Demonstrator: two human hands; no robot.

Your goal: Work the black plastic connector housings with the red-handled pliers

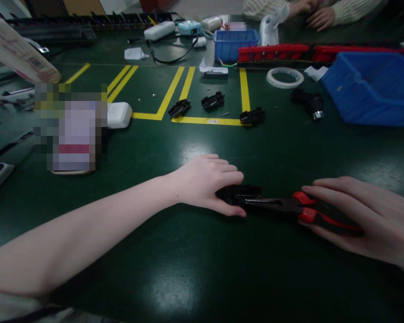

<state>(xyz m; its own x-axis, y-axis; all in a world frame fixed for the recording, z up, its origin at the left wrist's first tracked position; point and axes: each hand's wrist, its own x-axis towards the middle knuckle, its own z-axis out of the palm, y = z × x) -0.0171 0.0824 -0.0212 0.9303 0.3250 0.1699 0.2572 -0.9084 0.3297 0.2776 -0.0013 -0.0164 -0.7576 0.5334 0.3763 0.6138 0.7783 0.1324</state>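
My left hand (210, 181) is closed around a small black plastic part (234, 194), low over the green tabletop. Part of that piece is hidden by the fingers. My right hand (363, 215) grips the red and black handles of long-nose pliers (289, 205). The jaws point left and reach the black part; whether they pinch it or only touch it I cannot tell. Farther back lie three similar black parts: one on the left (179, 108), one in the middle (212, 101) and one on the right (252, 116). A small metal pin (225, 113) lies among them.
A blue bin (373, 89) stands at the right, near a tape roll (285, 77) and a black piece with a silver end (311, 104). A smaller blue bin (235, 45) is farther back. Left are a blurred phone (76, 172) and white case (119, 115). Another person's hands (321, 19) rest opposite.
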